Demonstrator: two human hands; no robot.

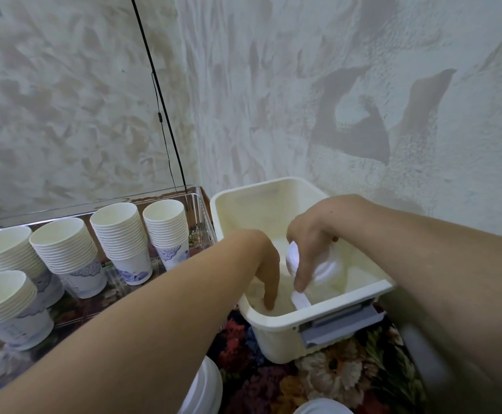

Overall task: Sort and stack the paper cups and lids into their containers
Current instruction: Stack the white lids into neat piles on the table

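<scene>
Right hand grips a stack of lids inside the cream bin; left hand beside it, fingers straight, reaches in.

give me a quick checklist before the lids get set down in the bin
1. Right hand has hold of the lids: ok, fingers curl round a white stack lying tilted on its side.
2. Lids are over the bin: ok, held inside its walls.
3. Left hand out of the way: not ok, its fingers reach down to the bin floor close beside the lids.
4. Room on the bin floor: cannot tell, both hands hide much of it; another white piece lies near the front wall.
5. Cup stacks sorted: ok, five upright stacks stand in the clear tray.
</scene>
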